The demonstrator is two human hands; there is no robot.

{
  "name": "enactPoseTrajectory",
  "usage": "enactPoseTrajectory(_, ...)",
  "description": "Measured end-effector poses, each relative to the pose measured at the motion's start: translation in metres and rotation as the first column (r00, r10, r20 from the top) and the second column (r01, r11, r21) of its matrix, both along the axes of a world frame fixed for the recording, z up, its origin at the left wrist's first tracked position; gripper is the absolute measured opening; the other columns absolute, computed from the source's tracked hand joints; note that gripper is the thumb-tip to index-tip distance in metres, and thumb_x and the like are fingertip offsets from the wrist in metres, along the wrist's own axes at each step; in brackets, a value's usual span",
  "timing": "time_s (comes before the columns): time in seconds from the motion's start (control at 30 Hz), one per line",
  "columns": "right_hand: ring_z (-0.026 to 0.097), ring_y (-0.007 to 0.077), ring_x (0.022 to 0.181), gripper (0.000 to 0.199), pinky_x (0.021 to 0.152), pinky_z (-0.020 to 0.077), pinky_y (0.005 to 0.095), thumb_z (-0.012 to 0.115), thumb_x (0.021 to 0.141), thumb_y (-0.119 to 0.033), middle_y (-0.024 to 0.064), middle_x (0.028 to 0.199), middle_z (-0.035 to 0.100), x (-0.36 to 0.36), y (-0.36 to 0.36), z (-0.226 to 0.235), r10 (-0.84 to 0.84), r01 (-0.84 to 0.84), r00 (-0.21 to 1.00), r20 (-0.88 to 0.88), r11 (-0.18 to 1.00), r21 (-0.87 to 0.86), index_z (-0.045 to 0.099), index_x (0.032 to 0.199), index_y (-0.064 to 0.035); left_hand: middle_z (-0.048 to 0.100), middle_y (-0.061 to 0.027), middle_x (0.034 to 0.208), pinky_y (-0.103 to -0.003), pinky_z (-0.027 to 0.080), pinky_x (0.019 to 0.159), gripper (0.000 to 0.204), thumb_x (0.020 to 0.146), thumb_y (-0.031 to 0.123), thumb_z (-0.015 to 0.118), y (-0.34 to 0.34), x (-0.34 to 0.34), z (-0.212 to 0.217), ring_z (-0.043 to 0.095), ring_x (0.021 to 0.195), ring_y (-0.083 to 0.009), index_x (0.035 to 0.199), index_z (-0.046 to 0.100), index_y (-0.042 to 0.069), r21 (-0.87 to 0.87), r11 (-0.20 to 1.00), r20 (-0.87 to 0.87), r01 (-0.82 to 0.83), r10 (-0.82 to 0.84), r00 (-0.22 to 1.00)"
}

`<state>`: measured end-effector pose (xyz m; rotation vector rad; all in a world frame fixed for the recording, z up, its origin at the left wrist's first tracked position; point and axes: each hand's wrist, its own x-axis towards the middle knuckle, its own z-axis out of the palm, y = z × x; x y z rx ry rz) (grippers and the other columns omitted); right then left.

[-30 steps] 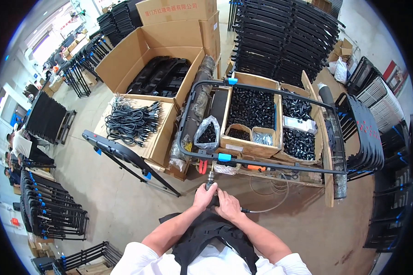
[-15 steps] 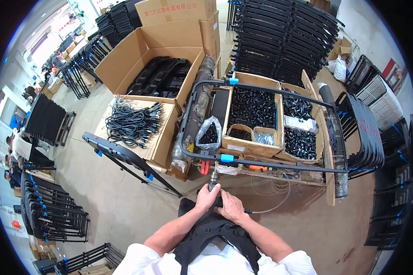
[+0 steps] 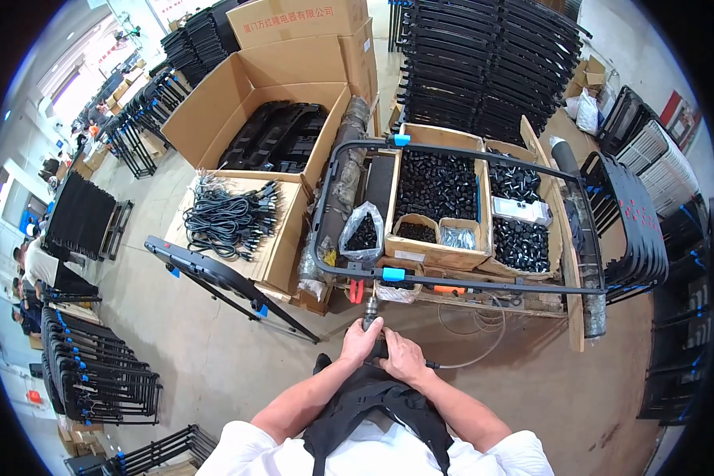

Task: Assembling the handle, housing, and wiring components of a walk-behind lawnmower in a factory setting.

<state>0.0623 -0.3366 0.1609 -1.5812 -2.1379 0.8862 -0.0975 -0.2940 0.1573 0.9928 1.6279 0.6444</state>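
A hose-fed power drill [image 3: 370,312] points away from me, its chuck just under the near rail of a black tubular frame [image 3: 484,284]. My left hand [image 3: 362,341] is wrapped round the drill's body behind the chuck. Closed round its rear and handle, my right hand [image 3: 402,356] sits beside the left. Whether the bit touches the rail cannot be made out. Blue pads [image 3: 393,274] wrap parts of the frame, which lies flat across the workbench bins. Red-handled pliers [image 3: 357,290] hang close to the left of the chuck.
Wooden bins of black plastic caps [image 3: 439,186] and screws [image 3: 457,238] stand under the frame. Bundled black cables [image 3: 228,214] lie on cardboard at left, before an open carton [image 3: 184,119]. Another frame [image 3: 214,274] leans there. An air hose [image 3: 484,357] loops at right. Stacked frames [image 3: 488,71] rise behind.
Both hands keep their hold on the drill, which has barely moved. The whole view has shifted slightly, and the orange-handled tool under the rail shows a little less.
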Motion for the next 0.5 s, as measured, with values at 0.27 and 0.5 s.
enactPoseTrajectory(0.27, 0.069, 0.0439, 0.106, 0.083, 0.092, 0.056, 0.0508, 0.082, 0.078, -0.025, 0.0273, 0.122, 0.068, 0.0, 0.006, 0.003, 0.011, -0.011, 1.0, 0.007, 0.999, -0.041, 0.042, 0.145, 0.0022, 0.073, -0.0121, 0.092, -0.039, 0.054, 0.081, 0.053, 0.093, 0.05, 0.073, 0.006, -0.001, -0.015, 0.068, 0.087, -0.0207, 0.102, 0.067, -0.002, 0.016, 0.999, -0.03, -0.034, 0.034, 0.999)
enactPoseTrajectory(0.5, 0.069, 0.0444, 0.109, 0.087, 0.094, 0.0558, 0.051, 0.081, 0.079, -0.025, 0.0284, 0.126, 0.067, 0.0, 0.013, 0.003, 0.001, 0.001, 1.0, 0.022, 0.996, -0.092, 0.037, 0.149, 0.0037, 0.074, -0.0193, 0.1, -0.043, 0.054, 0.087, 0.06, 0.092, 0.055, 0.071, 0.014, -0.001, -0.012, 0.072, 0.095, -0.03, 0.106, 0.067, -0.003, 0.004, 1.0, -0.115, 0.022, -0.021, 0.993)
